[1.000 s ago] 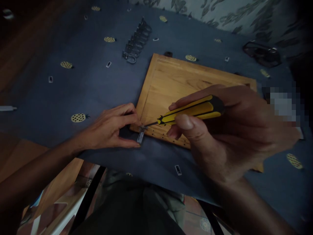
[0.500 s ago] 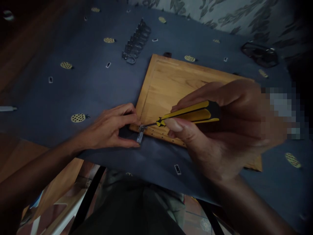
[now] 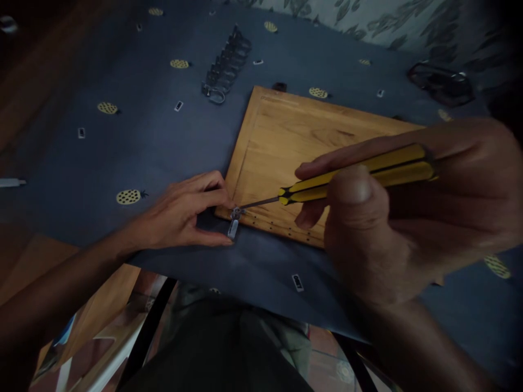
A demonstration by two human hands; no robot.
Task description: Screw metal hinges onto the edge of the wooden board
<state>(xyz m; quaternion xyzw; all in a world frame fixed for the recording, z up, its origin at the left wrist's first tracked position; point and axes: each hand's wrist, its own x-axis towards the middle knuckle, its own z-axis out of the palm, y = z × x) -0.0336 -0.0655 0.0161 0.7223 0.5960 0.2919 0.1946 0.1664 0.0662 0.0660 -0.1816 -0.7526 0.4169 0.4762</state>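
A wooden board (image 3: 286, 141) lies on the dark blue cloth, with a row of small dark holes along its near edge. At its near left corner sits a small metal fitting (image 3: 233, 227), whose exact kind I cannot make out. My left hand (image 3: 183, 212) grips this fitting between thumb and fingers, the fingertips touching the board's corner. In my right hand (image 3: 400, 218) is a screwdriver (image 3: 318, 188) with a yellow and black handle. Its shaft slants down leftward and the tip meets the fitting at the board's edge.
A row of several similar dark metal pieces (image 3: 226, 68) lies behind the board to the left. A dark framed object (image 3: 441, 84) rests at the back right. A white pen-like stick (image 3: 12, 182) lies at the far left. The cloth's (image 3: 261, 277) near edge borders my lap.
My right hand has drawn back to the right along with the screwdriver, showing more of its shaft. The tip stays at the fitting, and my left hand holds almost the same place.
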